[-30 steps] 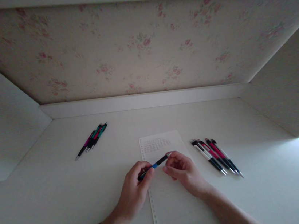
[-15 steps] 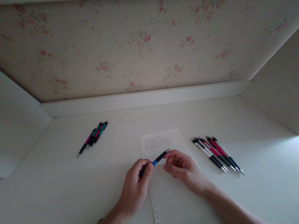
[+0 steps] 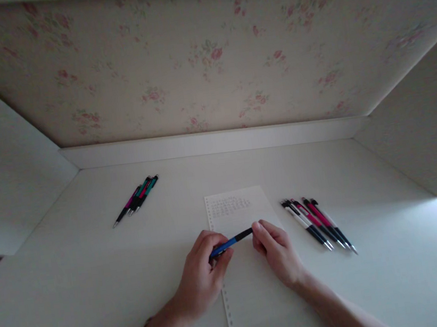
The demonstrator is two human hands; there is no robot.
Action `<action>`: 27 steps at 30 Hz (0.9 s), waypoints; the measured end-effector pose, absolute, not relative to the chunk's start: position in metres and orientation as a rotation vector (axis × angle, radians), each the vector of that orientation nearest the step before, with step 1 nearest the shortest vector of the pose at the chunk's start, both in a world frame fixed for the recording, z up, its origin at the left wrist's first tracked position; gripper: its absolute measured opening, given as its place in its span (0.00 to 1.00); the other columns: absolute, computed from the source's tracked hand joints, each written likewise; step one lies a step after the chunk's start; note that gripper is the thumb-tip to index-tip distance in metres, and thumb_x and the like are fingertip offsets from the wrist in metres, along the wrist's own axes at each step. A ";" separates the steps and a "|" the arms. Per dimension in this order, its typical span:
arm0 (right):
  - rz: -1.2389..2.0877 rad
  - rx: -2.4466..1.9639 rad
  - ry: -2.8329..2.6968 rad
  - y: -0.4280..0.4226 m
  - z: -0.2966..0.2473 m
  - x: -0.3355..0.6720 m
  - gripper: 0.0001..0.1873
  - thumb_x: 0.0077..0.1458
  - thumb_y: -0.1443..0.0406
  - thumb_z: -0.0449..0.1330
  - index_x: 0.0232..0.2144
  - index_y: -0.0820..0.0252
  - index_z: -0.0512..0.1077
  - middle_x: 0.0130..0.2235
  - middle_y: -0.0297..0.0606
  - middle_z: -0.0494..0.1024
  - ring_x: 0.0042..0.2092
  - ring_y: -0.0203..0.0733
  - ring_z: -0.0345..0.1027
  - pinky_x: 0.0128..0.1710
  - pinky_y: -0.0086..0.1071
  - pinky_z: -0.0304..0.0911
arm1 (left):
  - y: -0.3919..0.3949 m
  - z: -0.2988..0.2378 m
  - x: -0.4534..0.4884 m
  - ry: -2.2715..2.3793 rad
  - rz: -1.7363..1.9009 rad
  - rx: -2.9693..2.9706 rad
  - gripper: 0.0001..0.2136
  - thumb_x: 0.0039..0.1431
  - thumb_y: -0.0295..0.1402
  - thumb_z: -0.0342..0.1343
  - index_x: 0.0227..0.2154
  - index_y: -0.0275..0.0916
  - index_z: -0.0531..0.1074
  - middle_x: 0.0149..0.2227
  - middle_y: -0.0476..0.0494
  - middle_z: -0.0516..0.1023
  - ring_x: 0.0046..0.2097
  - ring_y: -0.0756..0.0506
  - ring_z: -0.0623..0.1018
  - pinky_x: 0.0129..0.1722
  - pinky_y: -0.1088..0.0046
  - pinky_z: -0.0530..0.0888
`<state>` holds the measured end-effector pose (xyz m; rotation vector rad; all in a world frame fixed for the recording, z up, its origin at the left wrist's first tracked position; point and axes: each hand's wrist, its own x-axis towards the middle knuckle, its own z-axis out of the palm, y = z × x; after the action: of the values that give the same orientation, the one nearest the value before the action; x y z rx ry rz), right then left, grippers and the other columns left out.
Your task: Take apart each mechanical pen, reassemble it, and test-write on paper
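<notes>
A blue pen (image 3: 229,243) with a black grip section is held level between my two hands, above a sheet of paper (image 3: 256,298). My left hand (image 3: 205,270) is closed around its blue rear part. At the other end, the thumb and fingers of my right hand (image 3: 275,250) pinch the tip, which they hide. The paper has punched holes down its left edge and several lines of handwriting near the top. My wrists hover over its lower half and sides.
Several pens (image 3: 136,198) with purple, green and red barrels lie at the back left. On the right, several white and pink pens (image 3: 318,222) lie side by side. The white desk (image 3: 78,289) is bounded by side panels and a floral back wall (image 3: 207,79).
My right hand has closed on the pen's tip, which stuck out bare before. The pen has tilted flatter, and more of its blue barrel shows in my left hand.
</notes>
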<state>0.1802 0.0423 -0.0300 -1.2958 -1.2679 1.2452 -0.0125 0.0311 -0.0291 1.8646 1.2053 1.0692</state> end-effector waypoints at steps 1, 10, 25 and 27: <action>1.235 -1.327 -1.272 0.042 -0.028 0.179 0.29 0.62 0.43 0.52 0.18 0.54 0.57 0.20 0.27 0.56 0.23 0.35 0.47 0.24 0.32 0.45 | 0.031 -0.030 -0.012 1.195 1.086 1.911 0.02 0.66 0.30 0.56 0.40 0.40 0.71 0.38 0.46 0.73 0.38 0.47 0.75 0.38 0.74 0.73; 1.302 -1.380 -1.356 0.040 -0.023 0.180 0.26 0.64 0.48 0.50 0.19 0.55 0.57 0.20 0.27 0.56 0.24 0.35 0.49 0.25 0.32 0.48 | 0.029 -0.037 -0.014 1.302 1.089 2.362 0.08 0.68 0.30 0.55 0.48 0.40 0.72 0.41 0.42 0.77 0.42 0.42 0.77 0.43 0.64 0.75; 1.184 -1.385 -1.634 0.036 -0.028 0.175 0.27 0.68 0.48 0.46 0.20 0.54 0.55 0.21 0.28 0.57 0.24 0.35 0.49 0.26 0.32 0.49 | 0.024 -0.033 -0.016 1.282 0.891 2.471 0.08 0.71 0.31 0.50 0.45 0.40 0.74 0.37 0.43 0.79 0.37 0.43 0.78 0.40 0.65 0.73; 1.168 -1.382 -1.659 0.035 -0.027 0.175 0.27 0.69 0.49 0.44 0.21 0.54 0.55 0.21 0.28 0.57 0.24 0.36 0.50 0.26 0.33 0.49 | 0.024 -0.031 -0.015 1.277 0.851 2.431 0.09 0.71 0.30 0.49 0.43 0.39 0.74 0.36 0.43 0.79 0.36 0.43 0.78 0.40 0.65 0.72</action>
<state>0.1749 0.0349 -0.0274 -1.3824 -1.6589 1.1678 -0.0146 0.0240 -0.0314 2.4309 1.2772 0.8509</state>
